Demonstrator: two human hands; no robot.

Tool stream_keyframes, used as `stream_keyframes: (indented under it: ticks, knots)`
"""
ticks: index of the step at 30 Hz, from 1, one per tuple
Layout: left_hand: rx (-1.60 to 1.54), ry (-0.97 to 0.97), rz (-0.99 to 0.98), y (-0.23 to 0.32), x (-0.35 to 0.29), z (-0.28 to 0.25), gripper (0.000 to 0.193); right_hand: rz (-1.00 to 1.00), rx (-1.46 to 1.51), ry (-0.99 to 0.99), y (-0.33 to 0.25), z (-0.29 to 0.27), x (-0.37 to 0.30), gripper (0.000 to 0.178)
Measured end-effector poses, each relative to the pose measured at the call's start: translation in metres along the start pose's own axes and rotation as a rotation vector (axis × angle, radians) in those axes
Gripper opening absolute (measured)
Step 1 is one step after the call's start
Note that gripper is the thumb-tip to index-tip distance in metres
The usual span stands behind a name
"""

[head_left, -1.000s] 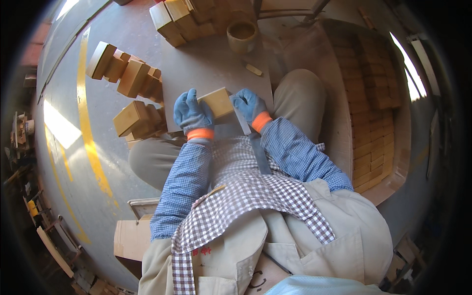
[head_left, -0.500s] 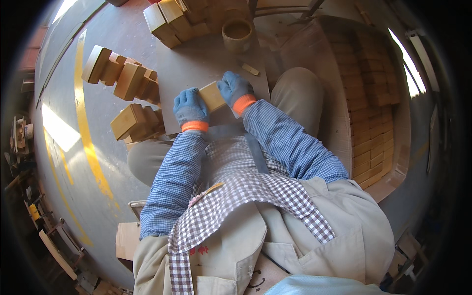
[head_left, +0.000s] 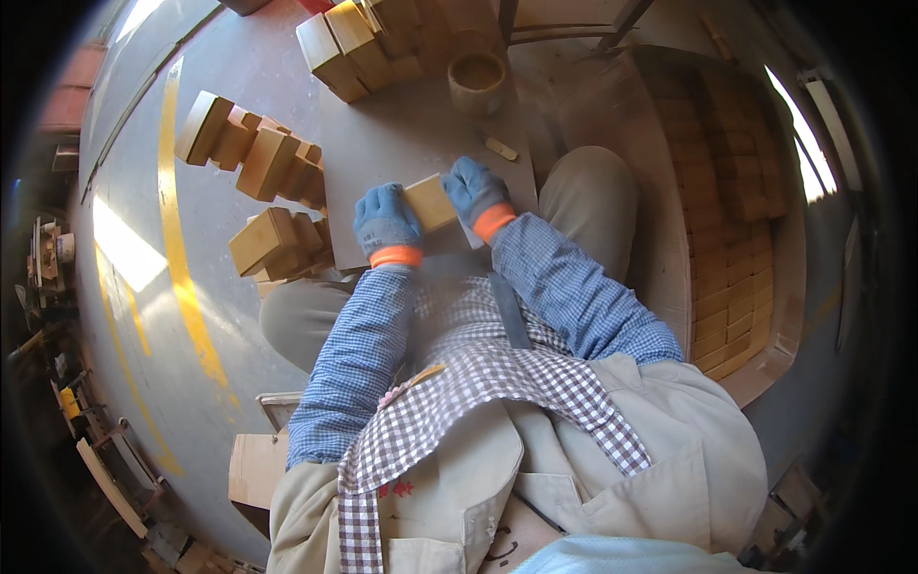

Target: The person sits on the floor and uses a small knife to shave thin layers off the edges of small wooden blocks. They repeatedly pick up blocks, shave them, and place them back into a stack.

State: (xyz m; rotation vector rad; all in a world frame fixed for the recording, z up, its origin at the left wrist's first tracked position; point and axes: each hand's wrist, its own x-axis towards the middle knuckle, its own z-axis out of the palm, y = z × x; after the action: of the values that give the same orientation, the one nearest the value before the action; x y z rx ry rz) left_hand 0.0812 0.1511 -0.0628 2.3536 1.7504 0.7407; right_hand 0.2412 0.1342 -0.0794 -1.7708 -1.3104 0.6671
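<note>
A flat pale wooden block (head_left: 431, 204) lies between my hands over the near part of a grey worktop (head_left: 406, 148). My left hand (head_left: 387, 220), in a blue-grey glove with an orange cuff, is closed at the block's left end. My right hand (head_left: 476, 194), gloved alike, has its fingers curled at the right end. The undersides of the fingers are hidden. Beyond my right hand lies a small flat stick (head_left: 501, 148), and past it stands a round pot (head_left: 476, 84) with a brownish inside.
Wooden blocks are piled at the worktop's far edge (head_left: 346, 50) and in uneven stacks to its left (head_left: 273, 165). At right, a large cardboard box (head_left: 672, 287) holds rows of blocks (head_left: 732, 311). My knees flank the worktop. A yellow line (head_left: 172, 220) marks the floor.
The whole view has shifted slightly, so things sit a little lower and farther right. My hands remain at the block's two ends, with slightly more of its surface showing.
</note>
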Motion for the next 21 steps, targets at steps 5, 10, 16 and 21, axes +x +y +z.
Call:
stream_keyframes:
  ticks: [5, 10, 16, 21]
  knots:
    - [-0.049, 0.021, 0.063, -0.001, 0.000, 0.001, 0.025, 0.277, 0.294, -0.163, 0.030, 0.005, -0.020, 0.024]
    - [-0.024, -0.021, 0.037, -0.001, 0.002, -0.003, 0.025, 0.251, 0.353, -0.171, 0.023, 0.016, 0.028, 0.023]
    - [-0.021, 0.054, 0.006, 0.008, 0.002, -0.003, 0.020, 0.242, 0.154, -0.303, 0.012, -0.019, -0.067, 0.021]
    - [-0.025, -0.189, -0.091, 0.019, -0.008, -0.020, 0.043, 0.206, 0.244, -0.222, 0.018, -0.015, -0.077, 0.018]
